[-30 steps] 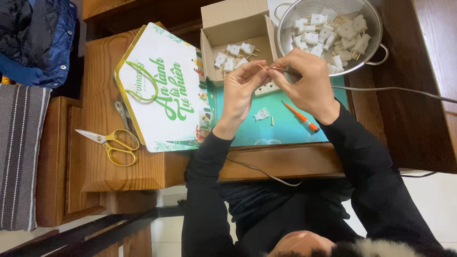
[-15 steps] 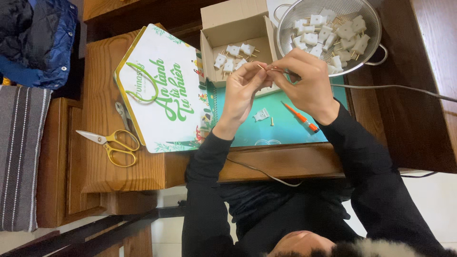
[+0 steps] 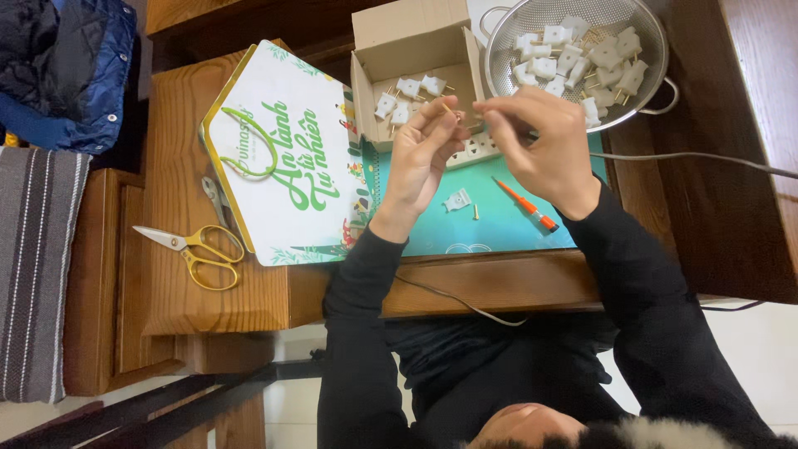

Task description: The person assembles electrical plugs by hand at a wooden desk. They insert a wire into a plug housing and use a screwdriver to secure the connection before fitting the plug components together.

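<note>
Fingers (image 3: pixel 436 112) of the left hand (image 3: pixel 420 158) are pinched nearly shut, thumb against forefinger, on a thin brass pin (image 3: pixel 450 109) that sticks out toward the other hand. The right hand (image 3: pixel 544 145) meets it tip to tip. Its fingers are drawn close together, but whether they grip a small part of their own is hidden behind the knuckles. Both hands are raised just above the near edge of the cardboard box (image 3: pixel 407 37), so the pin sits in the air between them, not on the table.

Judgement on doing this well: a piece this small wants a short grip close to its end, wrists steady, and the work kept low over the teal mat (image 3: pixel 499 233) so that a dropped pin lands where it can be seen.

Nearest the person, on the mat:
- a white plug piece (image 3: pixel 457 199), with a loose brass prong (image 3: pixel 475 211) just beside it
- an orange screwdriver (image 3: pixel 525 205), lying apart from both hands

Under the hands lies a white power strip (image 3: pixel 474 152), partly covered. A grey cable (image 3: pixel 690 160) runs off to the right.

Farther out, the box holds several white plug pieces (image 3: pixel 409 91). Beside it, a metal colander (image 3: pixel 532 17) holds many more, prongs pointing all ways.

Off to the left, a printed white and green carton (image 3: pixel 283 158) lies flat. Gold-handled scissors (image 3: pixel 195 249) lie on the wooden table (image 3: pixel 499 283) beyond it.
</note>
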